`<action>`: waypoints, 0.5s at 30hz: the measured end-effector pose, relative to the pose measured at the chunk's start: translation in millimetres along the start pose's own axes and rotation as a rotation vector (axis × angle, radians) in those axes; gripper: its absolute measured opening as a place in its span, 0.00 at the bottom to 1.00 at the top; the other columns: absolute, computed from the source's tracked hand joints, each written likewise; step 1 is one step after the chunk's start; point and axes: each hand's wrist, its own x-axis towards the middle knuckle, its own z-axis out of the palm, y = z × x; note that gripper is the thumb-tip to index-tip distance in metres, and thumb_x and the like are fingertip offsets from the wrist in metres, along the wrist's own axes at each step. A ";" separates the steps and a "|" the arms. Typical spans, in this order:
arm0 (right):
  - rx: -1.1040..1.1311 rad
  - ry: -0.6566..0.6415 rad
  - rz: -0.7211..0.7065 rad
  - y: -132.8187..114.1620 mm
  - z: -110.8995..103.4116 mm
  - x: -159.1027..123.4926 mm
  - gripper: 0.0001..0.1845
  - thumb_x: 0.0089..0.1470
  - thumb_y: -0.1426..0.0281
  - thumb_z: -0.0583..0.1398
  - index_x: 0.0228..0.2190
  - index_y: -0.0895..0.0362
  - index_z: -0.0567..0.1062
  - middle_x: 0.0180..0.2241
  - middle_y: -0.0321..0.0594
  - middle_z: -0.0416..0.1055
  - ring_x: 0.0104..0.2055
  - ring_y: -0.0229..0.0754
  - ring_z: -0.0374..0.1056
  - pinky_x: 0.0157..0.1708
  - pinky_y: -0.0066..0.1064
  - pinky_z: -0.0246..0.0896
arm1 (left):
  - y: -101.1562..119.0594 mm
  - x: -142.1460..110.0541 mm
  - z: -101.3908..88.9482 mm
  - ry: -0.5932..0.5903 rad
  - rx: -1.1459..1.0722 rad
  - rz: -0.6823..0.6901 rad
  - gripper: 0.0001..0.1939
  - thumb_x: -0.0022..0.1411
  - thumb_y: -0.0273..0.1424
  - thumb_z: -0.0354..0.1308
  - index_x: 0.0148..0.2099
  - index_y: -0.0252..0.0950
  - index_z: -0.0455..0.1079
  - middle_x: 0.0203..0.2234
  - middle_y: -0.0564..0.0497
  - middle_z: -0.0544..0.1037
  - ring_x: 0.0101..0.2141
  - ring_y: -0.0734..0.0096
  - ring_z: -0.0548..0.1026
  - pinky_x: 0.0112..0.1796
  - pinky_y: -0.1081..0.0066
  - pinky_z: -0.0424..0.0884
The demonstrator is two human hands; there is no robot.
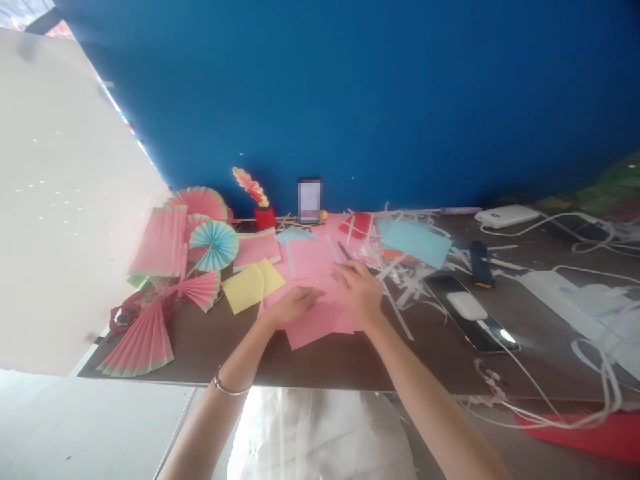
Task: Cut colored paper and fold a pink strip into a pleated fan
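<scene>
Both hands are down on the pink paper sheets (320, 320), which lie flat near the front edge of the brown counter (225, 353), right in the middle of the view. The left hand (293, 305) rests palm-down on the paper, fingers together and stretched toward 2 o'clock, gripping nothing. A thin bangle (227, 388) circles that wrist. The right hand (359, 288) sits just beside it at 3 o'clock, fingers curled loosely onto the top edge of the sheet; blur hides whether it pinches the paper or only presses on it, so I cannot tell.

At 12 o'clock from the hands lies another pink sheet (311, 257), and just past it at 1 o'clock something dark and slim, perhaps scissors (345, 251). A yellow sheet (253, 285) sits at 9 o'clock, near the left hand. Further out at 9 to 10 o'clock there are pleated pink fans (145, 343) and a blue-and-pink rosette (215, 245).

At 2 o'clock, a light blue sheet (417, 241) lies among white paper strips (405, 283). At 3 o'clock, well apart from the hands, a phone (470, 320) lies flat with a white charger (466, 305) on top. At the back wall stands a red cup (265, 217), and beside it a second phone (310, 200) stands upright.
</scene>
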 end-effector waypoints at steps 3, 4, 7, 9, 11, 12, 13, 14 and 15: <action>-0.004 -0.009 0.004 0.0 -0.8 0.6 0.12 0.54 0.73 0.54 0.31 0.52 0.78 0.28 0.35 0.72 0.25 0.31 0.65 0.23 0.23 0.51 | -0.3 -0.1 0.3 -0.002 -0.015 0.003 0.24 0.61 0.45 0.40 0.39 0.33 0.71 0.24 0.53 0.67 0.27 0.75 0.65 0.38 0.72 0.63; -0.003 -0.009 0.002 0.0 -1.2 1.0 0.12 0.54 0.72 0.54 0.31 0.52 0.78 0.28 0.35 0.72 0.25 0.31 0.65 0.23 0.23 0.51 | -0.3 0.0 0.4 0.000 -0.014 -0.005 0.25 0.61 0.45 0.40 0.39 0.33 0.71 0.23 0.53 0.67 0.27 0.75 0.65 0.37 0.72 0.63; 0.002 -0.009 -0.001 -0.1 -2.2 1.8 0.12 0.54 0.72 0.54 0.30 0.52 0.78 0.28 0.36 0.72 0.25 0.32 0.65 0.23 0.24 0.51 | -0.2 0.0 0.7 0.015 -0.005 -0.025 0.25 0.60 0.46 0.41 0.41 0.34 0.72 0.23 0.53 0.68 0.27 0.73 0.65 0.35 0.72 0.63; 0.005 -0.011 0.003 0.2 -2.3 1.9 0.12 0.54 0.73 0.54 0.30 0.52 0.78 0.28 0.36 0.73 0.25 0.32 0.65 0.23 0.24 0.51 | -0.1 0.0 0.5 0.015 -0.007 -0.022 0.25 0.61 0.45 0.41 0.44 0.35 0.71 0.24 0.52 0.69 0.29 0.72 0.66 0.35 0.72 0.63; 0.009 -0.013 0.008 1.1 -1.7 1.4 0.12 0.54 0.73 0.54 0.31 0.51 0.78 0.28 0.36 0.73 0.26 0.32 0.66 0.23 0.24 0.52 | -0.2 -0.1 0.2 0.005 -0.013 -0.015 0.24 0.61 0.44 0.41 0.47 0.36 0.70 0.26 0.52 0.69 0.30 0.71 0.67 0.35 0.72 0.62; 0.009 -0.014 0.011 1.7 -1.2 1.1 0.12 0.54 0.73 0.54 0.31 0.51 0.78 0.28 0.36 0.73 0.26 0.33 0.66 0.23 0.24 0.52 | -0.3 -0.2 0.0 0.000 -0.016 -0.010 0.25 0.61 0.44 0.41 0.48 0.35 0.69 0.26 0.51 0.70 0.31 0.71 0.67 0.34 0.72 0.62; 0.007 -0.015 0.014 2.3 -0.7 0.8 0.12 0.54 0.73 0.54 0.31 0.51 0.78 0.28 0.36 0.73 0.26 0.33 0.66 0.23 0.24 0.52 | -0.4 -0.2 -0.1 -0.002 -0.018 -0.006 0.25 0.61 0.44 0.41 0.48 0.35 0.69 0.27 0.51 0.70 0.31 0.71 0.67 0.34 0.72 0.62; 0.005 -0.015 0.017 3.0 -0.1 0.5 0.12 0.54 0.73 0.54 0.31 0.51 0.78 0.28 0.35 0.73 0.26 0.33 0.66 0.24 0.24 0.52 | -0.4 -0.2 -0.2 -0.004 -0.021 -0.003 0.25 0.61 0.44 0.41 0.48 0.35 0.69 0.27 0.51 0.70 0.31 0.71 0.67 0.34 0.72 0.62; 0.003 -0.012 0.020 3.6 0.4 0.4 0.11 0.53 0.73 0.55 0.31 0.51 0.78 0.28 0.35 0.73 0.26 0.33 0.66 0.24 0.25 0.52 | -0.3 -0.1 -0.2 -0.004 -0.023 -0.001 0.25 0.61 0.44 0.41 0.48 0.35 0.70 0.27 0.51 0.69 0.30 0.72 0.67 0.34 0.72 0.62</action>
